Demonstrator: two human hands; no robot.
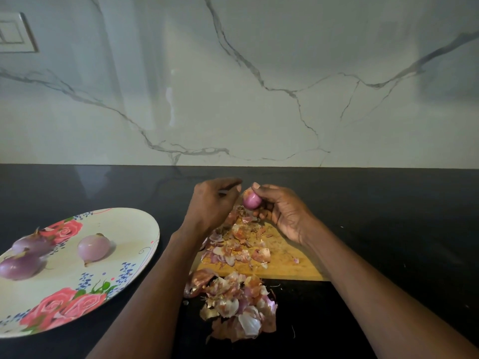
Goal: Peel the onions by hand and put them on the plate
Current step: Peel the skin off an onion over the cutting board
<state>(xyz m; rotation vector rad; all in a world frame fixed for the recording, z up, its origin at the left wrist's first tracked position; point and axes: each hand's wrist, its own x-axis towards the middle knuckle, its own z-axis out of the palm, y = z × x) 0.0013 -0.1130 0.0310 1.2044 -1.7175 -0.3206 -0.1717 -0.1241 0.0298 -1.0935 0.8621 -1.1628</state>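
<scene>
— How far along is the peeling?

— Well on, by the look of it. Three peeled onions lie on the flowered plate (124, 257) at the left of the dark worktop (388, 216): a pale one (93, 247) near the middle and two darker ones (31, 243) (19, 265) touching at the left edge. A fourth, small onion (252, 200) is in hand above the far end of the wooden cutting board (285, 265).

— Who holds it?

— The right hand (282, 213) has its grip around it, thumb on top, fingers curled beneath. The left hand (211, 203) sits just beside it with thumb and forefinger pinched together near the onion's tip (whether a strip of skin is between them cannot be told).

— And what is left?

— That onion looks mostly bare and glossy, so probably a last bit of skin, then the move to the plate. No unpeeled onion is in view. Skins lie in two heaps: one on the board (238, 244), one on the worktop in front of it (238, 309).
</scene>
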